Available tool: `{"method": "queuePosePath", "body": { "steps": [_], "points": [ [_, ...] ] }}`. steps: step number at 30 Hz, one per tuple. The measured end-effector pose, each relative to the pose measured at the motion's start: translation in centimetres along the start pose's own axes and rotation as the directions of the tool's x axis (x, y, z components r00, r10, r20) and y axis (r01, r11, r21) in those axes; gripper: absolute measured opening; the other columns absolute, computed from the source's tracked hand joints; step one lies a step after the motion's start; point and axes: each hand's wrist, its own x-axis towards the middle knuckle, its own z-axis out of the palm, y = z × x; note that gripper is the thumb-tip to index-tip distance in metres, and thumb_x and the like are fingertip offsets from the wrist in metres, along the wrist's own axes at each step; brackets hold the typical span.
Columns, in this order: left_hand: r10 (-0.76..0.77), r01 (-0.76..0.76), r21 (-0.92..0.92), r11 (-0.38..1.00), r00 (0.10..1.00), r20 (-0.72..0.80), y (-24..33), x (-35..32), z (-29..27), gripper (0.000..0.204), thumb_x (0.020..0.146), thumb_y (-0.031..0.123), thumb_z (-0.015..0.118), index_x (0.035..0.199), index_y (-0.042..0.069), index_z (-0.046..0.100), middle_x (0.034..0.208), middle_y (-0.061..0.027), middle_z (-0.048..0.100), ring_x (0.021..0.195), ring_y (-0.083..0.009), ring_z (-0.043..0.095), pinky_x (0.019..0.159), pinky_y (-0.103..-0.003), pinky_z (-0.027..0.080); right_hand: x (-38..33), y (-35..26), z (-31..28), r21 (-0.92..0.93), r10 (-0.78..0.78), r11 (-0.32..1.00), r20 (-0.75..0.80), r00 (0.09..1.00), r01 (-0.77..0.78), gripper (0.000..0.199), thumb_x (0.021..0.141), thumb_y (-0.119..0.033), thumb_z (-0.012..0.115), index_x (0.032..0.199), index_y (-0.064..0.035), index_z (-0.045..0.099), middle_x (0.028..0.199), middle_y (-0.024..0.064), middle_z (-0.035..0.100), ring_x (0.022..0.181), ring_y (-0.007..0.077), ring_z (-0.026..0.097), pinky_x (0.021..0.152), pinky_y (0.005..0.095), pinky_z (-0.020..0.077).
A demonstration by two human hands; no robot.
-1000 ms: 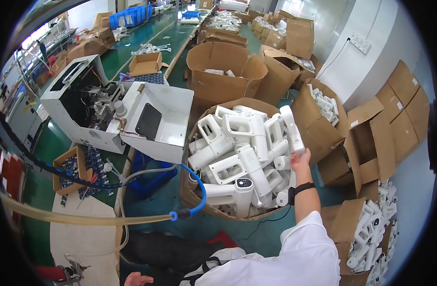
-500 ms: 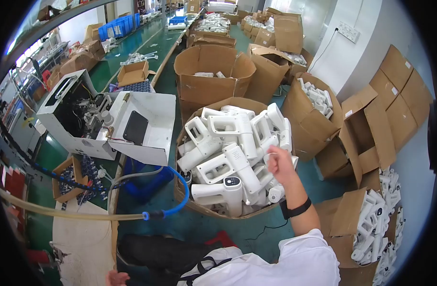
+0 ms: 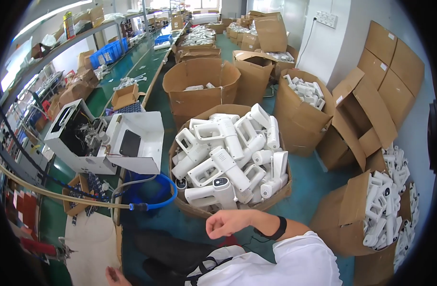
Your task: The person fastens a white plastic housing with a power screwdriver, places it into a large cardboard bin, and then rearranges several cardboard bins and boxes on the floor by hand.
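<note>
We find the right hand (image 3: 229,223) in front of the near wall of the large round-bellied carton (image 3: 278,196), on the person's side of it, its outline overlapping that wall in our view. Its fingers are bent in toward the palm; we cannot tell whether the fingertips meet. A black band (image 3: 275,229) circles the wrist, below the white sleeve (image 3: 304,262).

The left hand (image 3: 117,276) lies at the lower edge, partly cut off, beside the pale board (image 3: 94,248) — we cannot tell whether it is spread or closed. The two hands are well apart.

The white housings (image 3: 225,165) sit heaped in the carton, several with loop handles, and those at the far right stand above its rim. One with a dark oval panel (image 3: 221,182) lies near the close edge.

On clearance, we note a strip of green-blue floor (image 3: 302,190) between this carton and the filled carton (image 3: 340,233) at right. Behind, a taller carton (image 3: 199,97) stands close to the far rim, leaving little room. At left, the blue hose (image 3: 174,190) curves past the bench edge to just beside the carton wall — the tightest side — with the opened white machine (image 3: 87,164) farther left.
</note>
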Motion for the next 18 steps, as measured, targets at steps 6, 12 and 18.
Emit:
{"method": "queuePosePath", "body": {
  "steps": [6, 12, 18],
  "points": [
    [0.259, -0.237, 0.199, 0.951, 0.962, -0.088, -1.4, 1.2, 1.8, 0.041, 0.089, 0.034, 0.056, 0.106, -0.003, 0.063, 0.098, -0.0196, 0.065, 0.089, -0.034, 0.062, 0.078, -0.038, 0.05, 2.8, 0.5, 2.4, -0.012, 0.211, 0.977, 0.149, 0.966, -0.212, 0.02, 0.088, -0.025, 0.061, 0.091, -0.0058, 0.057, 0.06, -0.0041, 0.05, 0.05, 0.004, 0.04, 0.046, 0.0219, 0.0315],
    [0.426, -0.301, 0.47, 0.83, 0.886, -0.185, -1.3, 2.2, 3.6, 0.039, 0.087, 0.037, 0.054, 0.089, 0.0, 0.067, 0.079, -0.0175, 0.064, 0.065, -0.0343, 0.059, 0.061, -0.041, 0.048, 7.4, 1.2, 3.6, -0.004, 0.247, 0.967, 0.245, 0.937, -0.254, 0.02, 0.087, -0.024, 0.06, 0.088, -0.0047, 0.055, 0.056, -0.0031, 0.048, 0.049, 0.0058, 0.04, 0.046, 0.0244, 0.0331],
    [0.497, -0.275, 0.64, 0.718, 0.845, -0.195, 0.7, 2.4, 4.0, 0.035, 0.089, 0.037, 0.052, 0.084, 0.005, 0.064, 0.074, -0.0109, 0.06, 0.066, -0.031, 0.056, 0.061, -0.04, 0.046, 13.5, 0.2, 4.9, -0.086, 0.219, 0.975, 0.246, 0.944, -0.204, 0.025, 0.082, -0.026, 0.064, 0.081, -0.0025, 0.056, 0.059, 0.0012, 0.05, 0.049, 0.0106, 0.046, 0.046, 0.0275, 0.0355]
  ]
}}
